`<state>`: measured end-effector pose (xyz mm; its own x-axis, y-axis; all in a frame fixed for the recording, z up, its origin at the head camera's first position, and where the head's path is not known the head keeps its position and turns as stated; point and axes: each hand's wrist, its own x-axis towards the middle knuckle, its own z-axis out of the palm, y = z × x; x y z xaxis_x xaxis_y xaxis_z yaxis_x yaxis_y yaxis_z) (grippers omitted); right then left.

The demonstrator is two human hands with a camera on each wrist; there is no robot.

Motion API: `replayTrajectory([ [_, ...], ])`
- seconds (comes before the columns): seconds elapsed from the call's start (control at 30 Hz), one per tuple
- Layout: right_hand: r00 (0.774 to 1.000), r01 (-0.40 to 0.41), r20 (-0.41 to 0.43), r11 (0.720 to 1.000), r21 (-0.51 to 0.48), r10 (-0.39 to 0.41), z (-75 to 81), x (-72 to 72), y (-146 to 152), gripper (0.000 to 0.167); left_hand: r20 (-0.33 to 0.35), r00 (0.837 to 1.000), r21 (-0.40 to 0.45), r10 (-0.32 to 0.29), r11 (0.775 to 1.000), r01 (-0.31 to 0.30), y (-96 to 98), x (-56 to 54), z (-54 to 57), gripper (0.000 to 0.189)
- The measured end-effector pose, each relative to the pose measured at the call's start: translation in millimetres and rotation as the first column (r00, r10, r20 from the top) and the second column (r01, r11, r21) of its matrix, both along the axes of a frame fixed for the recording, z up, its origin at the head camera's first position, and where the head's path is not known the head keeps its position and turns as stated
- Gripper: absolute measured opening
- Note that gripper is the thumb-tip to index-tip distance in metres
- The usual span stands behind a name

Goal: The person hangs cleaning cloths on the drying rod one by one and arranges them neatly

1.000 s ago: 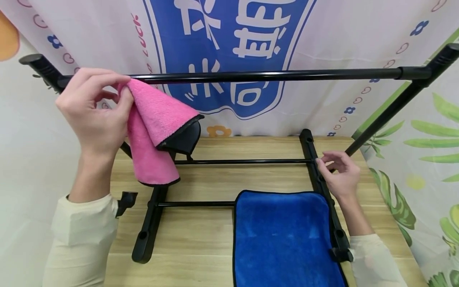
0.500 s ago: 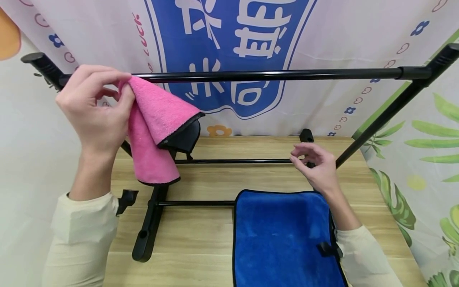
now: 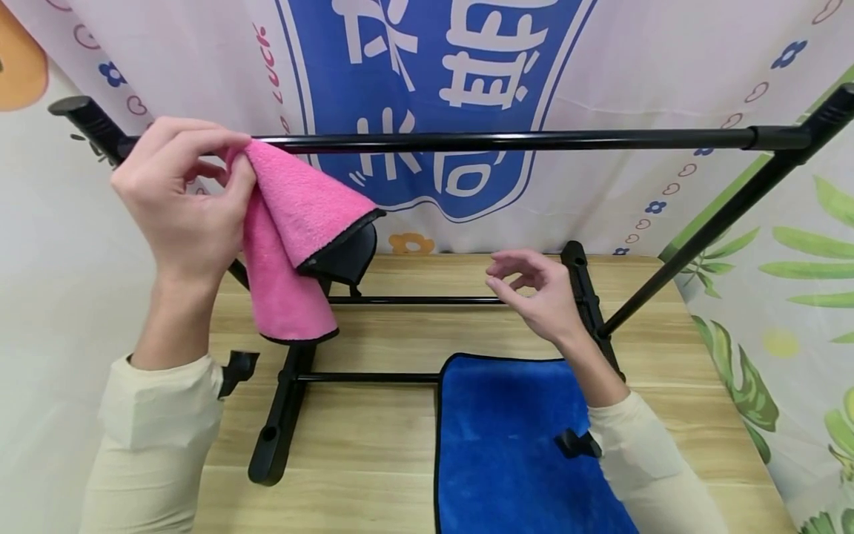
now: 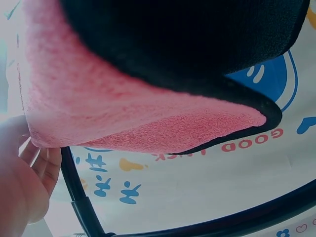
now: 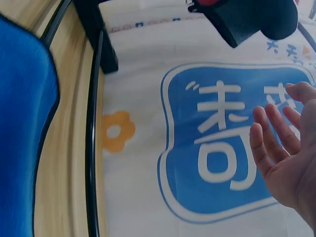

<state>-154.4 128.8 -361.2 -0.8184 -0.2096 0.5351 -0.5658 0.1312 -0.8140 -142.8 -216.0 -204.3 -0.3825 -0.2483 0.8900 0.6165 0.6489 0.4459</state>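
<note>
A pink plush cloth (image 3: 287,289) with black edging hangs folded beside the rack's top bar (image 3: 507,140). Its upper corner is pinched by my left hand (image 3: 190,196), which is at the bar's left end. In the left wrist view, the cloth (image 4: 98,103) fills much of the picture, dark underside showing, and my left hand (image 4: 29,182) is at its edge. My right hand (image 3: 537,293) hovers with fingers loosely curved, apart from the cloth, near the lower back bar (image 3: 414,300). The right wrist view shows that hand (image 5: 291,148) holding nothing.
A blue cloth (image 3: 507,460) with black edging lies over the front lower bar (image 3: 367,378). The black rack stands on a wooden tabletop (image 3: 373,437); its slanted right post (image 3: 694,245) rises beside my right arm. A printed curtain (image 3: 620,67) hangs behind.
My right hand has moved left and slightly away from me, from beside the right foot of the rack to above the lower back bar. The left hand keeps its pinch on the pink cloth.
</note>
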Motion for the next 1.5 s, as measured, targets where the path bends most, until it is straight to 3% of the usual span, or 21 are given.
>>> replayTrajectory([
  [0.4,0.984,-0.168,0.046,0.985,-0.024,0.169,26.9,-10.2,-52.6,0.030,-0.006,1.000,0.026,-0.004,1.000,0.005,2.6,2.6,-0.1,0.011],
  [0.7,0.937,-0.320,0.096,0.936,-0.149,0.336,53.0,-12.6,-82.4,0.030,-0.020,1.000,0.018,-0.010,1.000,0.010,5.2,3.2,-2.2,0.012],
  [0.97,0.902,-0.378,0.121,0.894,-0.240,0.414,72.6,-12.4,-103.6,0.032,-0.037,0.999,0.019,-0.021,1.000,0.022,5.3,3.7,-4.8,0.011],
  [1.07,0.909,-0.351,0.137,0.900,-0.258,0.394,77.7,-11.5,-109.4,0.033,-0.044,0.999,0.013,-0.030,0.999,0.030,5.5,4.3,-5.9,0.010],
  [1.27,0.951,-0.243,0.123,0.932,-0.268,0.284,83.5,-13.7,-117.4,0.029,-0.043,0.997,-0.006,-0.066,0.998,0.065,7.0,5.9,-7.4,0.011],
  [1.5,0.980,-0.186,0.020,0.945,-0.268,0.199,91.4,-16.3,-126.3,0.029,-0.019,0.979,-0.102,-0.203,0.974,0.200,4.8,9.0,-13.9,0.011],
])
